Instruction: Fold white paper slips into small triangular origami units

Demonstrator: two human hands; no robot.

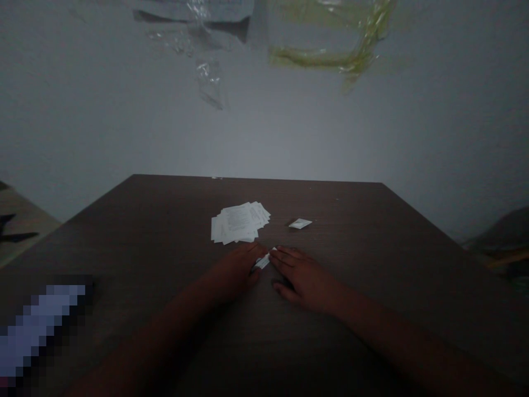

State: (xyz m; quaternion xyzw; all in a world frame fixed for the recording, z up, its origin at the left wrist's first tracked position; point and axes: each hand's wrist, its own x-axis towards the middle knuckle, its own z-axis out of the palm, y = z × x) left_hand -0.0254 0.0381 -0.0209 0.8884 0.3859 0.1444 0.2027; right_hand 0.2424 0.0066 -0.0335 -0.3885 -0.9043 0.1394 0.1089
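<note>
My left hand (237,270) and my right hand (303,278) lie side by side on a dark wooden table (165,220), fingertips meeting over a small white paper slip (261,262). The left fingers curl onto the slip and pinch its left end. Flat on the table, the right hand's stretched fingers press the slip's right end. Most of the slip is hidden under the fingers. Just beyond the hands lies a fanned pile of several printed white paper sheets (239,221). A small folded white paper piece (300,223) sits apart to the right of the pile.
A grey wall (82,121) rises right behind the table's far edge, with clear plastic sheeting (206,77) and a yellowish plastic bag (330,44) hanging on it. A blurred-out object (37,325) lies at the table's near left.
</note>
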